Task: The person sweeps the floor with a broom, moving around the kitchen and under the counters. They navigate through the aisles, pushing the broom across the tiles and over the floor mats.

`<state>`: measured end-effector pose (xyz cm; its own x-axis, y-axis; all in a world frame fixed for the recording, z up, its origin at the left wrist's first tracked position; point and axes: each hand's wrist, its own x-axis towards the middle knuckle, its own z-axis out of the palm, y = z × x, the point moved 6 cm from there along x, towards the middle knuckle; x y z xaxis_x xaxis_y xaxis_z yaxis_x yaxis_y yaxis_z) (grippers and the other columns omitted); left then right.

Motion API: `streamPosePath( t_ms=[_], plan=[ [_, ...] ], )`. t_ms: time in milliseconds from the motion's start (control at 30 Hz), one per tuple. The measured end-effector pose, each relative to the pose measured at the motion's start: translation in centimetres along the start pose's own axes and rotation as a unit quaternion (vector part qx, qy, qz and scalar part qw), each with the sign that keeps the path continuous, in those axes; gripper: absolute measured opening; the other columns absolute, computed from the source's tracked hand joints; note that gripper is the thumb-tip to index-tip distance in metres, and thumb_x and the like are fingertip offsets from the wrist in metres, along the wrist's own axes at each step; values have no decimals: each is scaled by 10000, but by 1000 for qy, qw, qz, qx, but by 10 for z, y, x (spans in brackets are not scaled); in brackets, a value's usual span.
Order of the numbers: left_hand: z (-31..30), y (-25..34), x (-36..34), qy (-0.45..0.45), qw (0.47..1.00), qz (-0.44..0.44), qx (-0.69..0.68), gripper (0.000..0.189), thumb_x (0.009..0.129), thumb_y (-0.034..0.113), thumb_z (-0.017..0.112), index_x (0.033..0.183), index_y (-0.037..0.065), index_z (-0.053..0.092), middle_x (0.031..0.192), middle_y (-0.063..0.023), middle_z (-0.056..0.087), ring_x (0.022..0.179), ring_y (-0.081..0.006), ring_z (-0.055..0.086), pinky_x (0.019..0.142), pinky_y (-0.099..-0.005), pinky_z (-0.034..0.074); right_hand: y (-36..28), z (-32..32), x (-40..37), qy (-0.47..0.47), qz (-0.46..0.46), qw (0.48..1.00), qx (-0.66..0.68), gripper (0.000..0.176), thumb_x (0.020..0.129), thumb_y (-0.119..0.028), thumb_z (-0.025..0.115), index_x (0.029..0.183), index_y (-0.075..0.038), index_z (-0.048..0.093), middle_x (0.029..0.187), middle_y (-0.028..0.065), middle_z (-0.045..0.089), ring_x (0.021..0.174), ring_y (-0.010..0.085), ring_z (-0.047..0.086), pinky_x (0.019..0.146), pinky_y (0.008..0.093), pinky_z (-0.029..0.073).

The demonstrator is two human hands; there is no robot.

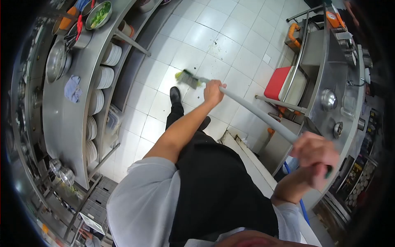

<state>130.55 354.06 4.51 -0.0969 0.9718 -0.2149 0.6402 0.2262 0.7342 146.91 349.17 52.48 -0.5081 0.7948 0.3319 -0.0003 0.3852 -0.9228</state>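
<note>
A broom with a long grey handle (263,116) slants across the view. Its brush head (188,78), with dark and yellow-green bristles, is down at the white tiled floor (173,119). My left hand (214,93) is wrapped round the lower handle, a short way from the brush. Near the handle's top end, my right hand (314,158) is closed on it, slightly blurred, with a dark green tip showing past the fist. Dark specks of debris (217,43) lie on the tiles around and beyond the brush. My black shoe (175,95) stands just behind the brush.
On the left, a steel counter (61,123) holds pans (56,61), a blue cloth (73,88) and a bowl of greens (99,15); stacked plates (105,77) sit below. A red-lidded container (279,84) and a steel sink counter (317,92) line the right.
</note>
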Motion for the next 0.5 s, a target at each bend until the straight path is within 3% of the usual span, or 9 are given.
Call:
streamPosePath(
  t_ms=[33,67,200,233,267,333,400,467,500],
  plan=[
    [6,-11,29,-3,1000,2,0,298,982,347,681,940,52,687,1053,-177,675,1069,-401,622,868,-551,531,11,25,13,91,32,995,-37,407,911,-322,732,673,-4,646,596,76,595,554,251,590,529,378,466],
    [8,-20,61,7,1000,14,-3,302,985,358,677,947,58,688,1072,-173,672,1075,-403,620,867,-550,532,26,43,27,52,48,996,-52,400,857,-316,764,651,1,634,609,78,579,565,261,584,561,396,475],
    [-19,-7,150,17,995,83,-51,283,979,347,686,968,64,683,1127,-170,660,1089,-418,611,860,-561,533,46,71,60,67,45,989,-126,413,871,-359,769,683,-14,639,658,90,608,609,284,616,580,387,503],
    [-34,-1,147,13,996,74,-52,283,979,347,686,968,64,683,1127,-170,660,1089,-418,611,860,-561,533,37,57,59,59,12,990,-124,416,944,-372,698,728,-24,626,661,74,592,632,274,621,593,387,514],
    [-56,16,139,0,990,124,-69,279,967,333,702,971,56,675,1118,-175,654,1089,-420,606,881,-561,525,26,39,57,52,-24,991,-122,428,1016,-385,627,774,-34,612,665,58,575,655,265,627,606,386,524],
    [-87,28,127,-6,980,184,-82,277,955,319,718,973,47,668,1108,-181,648,1088,-422,601,901,-562,516,-12,15,60,85,-47,991,-89,471,1068,-476,551,843,-67,611,653,23,537,624,209,588,542,338,511],
    [-122,11,76,95,962,250,-49,285,925,296,755,938,29,655,1032,-186,648,1066,-414,594,932,-541,492,-21,8,81,101,-26,995,-2,488,1076,-508,518,868,-77,613,650,17,536,613,193,574,509,319,493],
    [-163,-30,26,-15,991,129,-25,255,895,216,763,1028,12,690,1159,-192,681,1181,-403,607,1042,-478,493,2,6,99,110,27,987,118,477,1085,-509,506,900,-83,614,652,10,543,606,181,565,454,295,458],
    [-172,-68,4,-6,991,125,-44,305,911,285,770,918,9,640,1006,-191,648,1037,-426,597,924,-525,479,33,10,109,106,57,981,150,445,1085,-478,527,907,-79,613,658,11,551,610,187,570,432,292,440]
  ],
)
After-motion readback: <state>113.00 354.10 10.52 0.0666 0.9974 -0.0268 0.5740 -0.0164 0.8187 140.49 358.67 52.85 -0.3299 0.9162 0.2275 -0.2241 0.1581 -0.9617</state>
